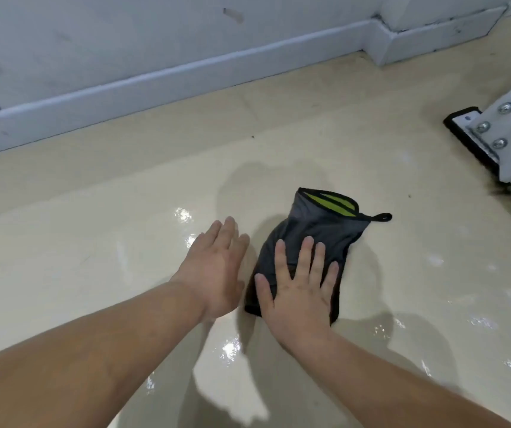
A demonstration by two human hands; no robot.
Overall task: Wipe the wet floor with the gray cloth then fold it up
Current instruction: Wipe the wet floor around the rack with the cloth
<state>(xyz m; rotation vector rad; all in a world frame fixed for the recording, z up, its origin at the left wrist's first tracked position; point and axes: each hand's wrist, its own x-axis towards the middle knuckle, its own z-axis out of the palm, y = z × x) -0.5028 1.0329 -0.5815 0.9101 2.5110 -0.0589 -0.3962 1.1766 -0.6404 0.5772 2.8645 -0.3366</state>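
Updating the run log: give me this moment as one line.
right hand: pressing flat on gray cloth | left hand: open, left of gray cloth | floor: wet patches visible

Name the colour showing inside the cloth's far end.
Lime green, on the gray cloth; head view.

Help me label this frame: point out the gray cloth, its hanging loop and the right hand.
gray cloth (316, 239), head view, bare fabric beyond the fingertips.
hanging loop (387, 218), head view, black band at the cloth's far right corner.
right hand (299, 291), head view, back of the hand lying flat on the cloth.
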